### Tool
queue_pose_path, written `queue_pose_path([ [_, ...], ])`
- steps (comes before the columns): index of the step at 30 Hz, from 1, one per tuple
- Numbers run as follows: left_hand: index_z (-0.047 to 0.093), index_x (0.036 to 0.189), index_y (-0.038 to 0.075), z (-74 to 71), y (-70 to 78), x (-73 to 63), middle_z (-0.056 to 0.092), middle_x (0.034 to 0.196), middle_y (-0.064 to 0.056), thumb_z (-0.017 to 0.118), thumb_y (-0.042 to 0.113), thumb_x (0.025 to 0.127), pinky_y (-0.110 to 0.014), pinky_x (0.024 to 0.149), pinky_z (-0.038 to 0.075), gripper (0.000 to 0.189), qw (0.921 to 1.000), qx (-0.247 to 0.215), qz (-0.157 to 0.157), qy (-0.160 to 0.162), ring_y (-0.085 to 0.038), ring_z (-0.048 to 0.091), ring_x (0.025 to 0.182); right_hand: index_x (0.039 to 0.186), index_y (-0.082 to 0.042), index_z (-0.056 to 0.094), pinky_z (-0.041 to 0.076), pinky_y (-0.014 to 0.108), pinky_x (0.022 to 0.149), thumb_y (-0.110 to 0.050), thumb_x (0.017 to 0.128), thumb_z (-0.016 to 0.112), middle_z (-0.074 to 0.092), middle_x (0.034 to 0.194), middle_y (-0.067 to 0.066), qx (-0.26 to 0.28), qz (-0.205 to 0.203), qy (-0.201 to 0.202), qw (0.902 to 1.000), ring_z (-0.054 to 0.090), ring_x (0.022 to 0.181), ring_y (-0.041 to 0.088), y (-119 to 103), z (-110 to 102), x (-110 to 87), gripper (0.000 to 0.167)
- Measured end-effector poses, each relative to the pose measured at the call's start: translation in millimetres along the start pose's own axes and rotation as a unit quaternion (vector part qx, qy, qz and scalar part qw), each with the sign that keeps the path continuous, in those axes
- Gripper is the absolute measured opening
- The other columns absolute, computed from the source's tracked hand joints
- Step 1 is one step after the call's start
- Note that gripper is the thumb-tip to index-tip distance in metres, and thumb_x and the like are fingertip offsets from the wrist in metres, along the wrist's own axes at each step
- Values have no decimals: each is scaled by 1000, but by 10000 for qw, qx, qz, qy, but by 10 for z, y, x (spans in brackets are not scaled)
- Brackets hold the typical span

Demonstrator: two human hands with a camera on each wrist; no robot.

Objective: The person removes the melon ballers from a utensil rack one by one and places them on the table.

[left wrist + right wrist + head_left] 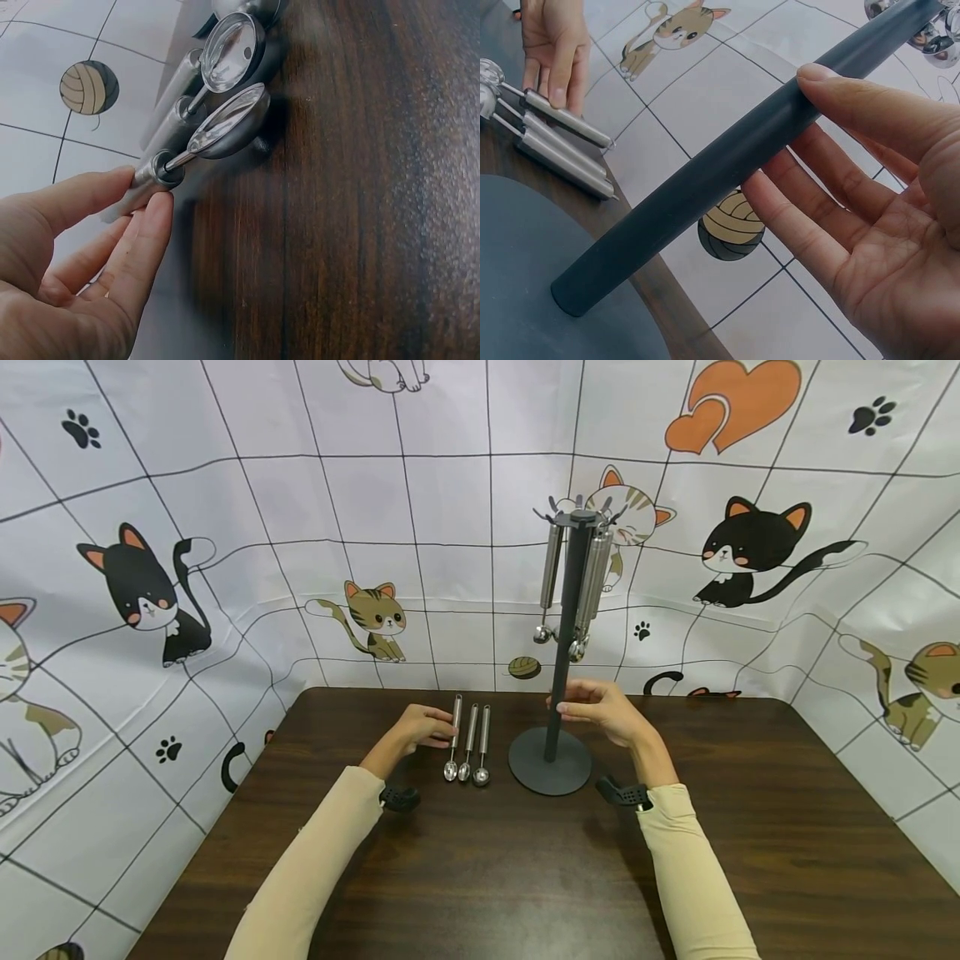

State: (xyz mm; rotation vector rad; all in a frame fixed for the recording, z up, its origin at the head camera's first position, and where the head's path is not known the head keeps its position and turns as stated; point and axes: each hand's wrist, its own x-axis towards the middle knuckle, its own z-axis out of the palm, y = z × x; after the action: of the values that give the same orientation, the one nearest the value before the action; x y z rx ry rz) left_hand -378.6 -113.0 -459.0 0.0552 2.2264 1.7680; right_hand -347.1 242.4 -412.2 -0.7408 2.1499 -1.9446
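Three metal melon ballers lie side by side on the table, their bowls toward me. My left hand (422, 727) pinches the handle of the leftmost one, an oval melon baller (236, 124), between thumb and fingers. Beside it, a second melon baller (229, 56) shows a small hole in its bowl. The rightmost melon baller (482, 774) has a rounder bowl. My right hand (603, 712) grips the dark grey pole (697, 180) of an upright utensil stand, low down, with the thumb on one side and fingers on the other.
Several metal utensils (596, 568) hang from hooks at the stand's top. Its round base (528, 768) rests on the dark wooden table (480, 877), right of the melon ballers. A white curtain (450, 502) with cat drawings encloses the table's back and sides.
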Motion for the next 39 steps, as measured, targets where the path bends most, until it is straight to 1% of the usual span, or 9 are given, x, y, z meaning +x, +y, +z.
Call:
queue_pose_path([
  [5, 59, 133, -12, 18, -17, 31, 69, 123, -28, 71, -1, 93, -33, 82, 67, 43, 9999, -29, -111, 61, -27, 75, 99, 129, 10, 60, 61, 45, 99, 0, 94, 70, 74, 116, 10, -67, -9, -40, 10000, 72, 105, 17, 2, -7, 5, 37],
  [9, 58, 133, -13, 32, -10, 48, 69, 123, -28, 71, -2, 93, -34, 82, 67, 44, 9999, 24, -139, 47, -33, 73, 107, 132, 12, 57, 60, 46, 100, 0, 95, 69, 74, 115, 6, -108, -41, -88, 9999, 72, 105, 16, -4, -12, 0, 41],
  [11, 58, 133, -13, 36, -2, 46, 69, 124, -28, 71, -2, 93, -34, 82, 67, 44, 9998, 73, -157, 43, -34, 72, 109, 131, 11, 58, 62, 43, 98, 0, 95, 69, 75, 113, 2, -105, -46, -86, 9999, 72, 105, 16, -5, -8, 0, 39],
  [16, 61, 132, -10, 52, 34, 23, 70, 122, -26, 71, -1, 92, -34, 79, 67, 42, 9995, 186, -227, 124, -32, 73, 106, 129, 9, 60, 63, 37, 96, 1, 95, 69, 75, 111, 0, -81, -21, -52, 10000, 72, 104, 15, -13, 1, -5, 37],
  [23, 62, 130, -10, 73, 65, 5, 72, 118, -25, 72, -1, 91, -33, 77, 68, 41, 9990, 282, -273, 216, -31, 75, 101, 133, 13, 56, 60, 46, 100, -1, 95, 69, 75, 112, 0, -128, 2, -87, 9999, 72, 106, 15, -30, -2, -11, 42],
  [27, 62, 130, -10, 76, 64, 7, 72, 118, -25, 73, 0, 91, -33, 77, 67, 41, 9988, 324, -301, 232, -30, 75, 100, 134, 14, 54, 61, 43, 99, -1, 95, 69, 75, 113, 1, -77, -2, -106, 9999, 72, 107, 16, -32, -2, -11, 44],
  [31, 63, 130, -9, 79, 55, 10, 72, 119, -24, 73, 0, 92, -33, 77, 67, 41, 9984, 403, -312, 250, -28, 76, 98, 136, 15, 53, 62, 37, 98, -2, 96, 69, 75, 116, 4, -33, -20, -142, 9999, 72, 107, 16, -19, -5, -7, 47],
  [37, 66, 128, -6, 94, 32, 9, 73, 118, -23, 73, 2, 92, -34, 75, 68, 38, 9972, 593, -295, 335, -27, 76, 93, 135, 16, 53, 60, 44, 100, -2, 95, 70, 71, 122, 20, -46, -6, -122, 9999, 72, 107, 17, -40, 4, -16, 47],
  [39, 66, 127, -6, 100, 29, 6, 73, 118, -23, 73, 2, 91, -33, 74, 68, 37, 9971, 608, -298, 351, -27, 76, 93, 133, 12, 57, 60, 46, 100, -2, 95, 70, 69, 124, 24, -35, 7, -100, 9999, 72, 107, 17, -50, 6, -21, 42],
])
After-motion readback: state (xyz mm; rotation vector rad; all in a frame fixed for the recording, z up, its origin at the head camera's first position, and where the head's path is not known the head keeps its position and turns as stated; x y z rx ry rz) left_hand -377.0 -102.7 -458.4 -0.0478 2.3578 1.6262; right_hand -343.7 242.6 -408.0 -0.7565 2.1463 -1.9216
